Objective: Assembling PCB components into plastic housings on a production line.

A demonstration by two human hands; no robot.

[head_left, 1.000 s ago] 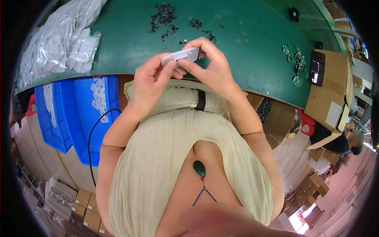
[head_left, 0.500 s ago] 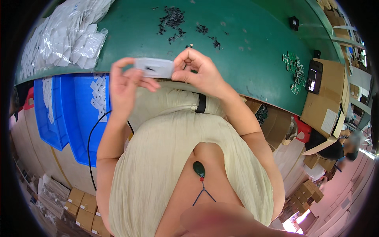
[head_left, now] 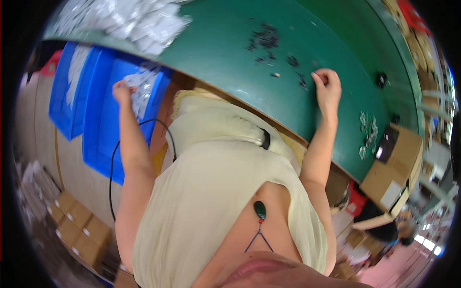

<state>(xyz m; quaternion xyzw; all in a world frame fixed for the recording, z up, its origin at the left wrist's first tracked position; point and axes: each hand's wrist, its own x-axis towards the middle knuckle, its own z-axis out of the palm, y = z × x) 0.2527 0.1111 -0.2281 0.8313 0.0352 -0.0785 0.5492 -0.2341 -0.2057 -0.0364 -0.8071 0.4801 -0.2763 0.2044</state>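
My left hand (head_left: 125, 91) is over the larger blue bin (head_left: 106, 77), right beside the flat white plastic pieces (head_left: 143, 98) lying in it. Blur smears its fingers, so whether it grips a piece does not show. Far to the right, my right hand (head_left: 328, 89) is above the green tabletop with its fingers curled in and thumb and forefinger close together; what they hold, if anything, is too small to make out. Just left of it lie small black parts (head_left: 293, 61) in a little cluster, with a bigger heap of black parts (head_left: 266, 37) farther off.
Clear bags of white pieces (head_left: 144, 29) lie at the table's far left. A narrower blue bin (head_left: 62, 105) adjoins the larger one. A black cable (head_left: 113, 165) loops by my left arm. Small green parts (head_left: 369, 132) and a cardboard box (head_left: 394, 168) are at the right.
My hands have parted from the white plastic piece they held together. The left has gone down to the blue bin, the right out to the black parts. The view has turned.
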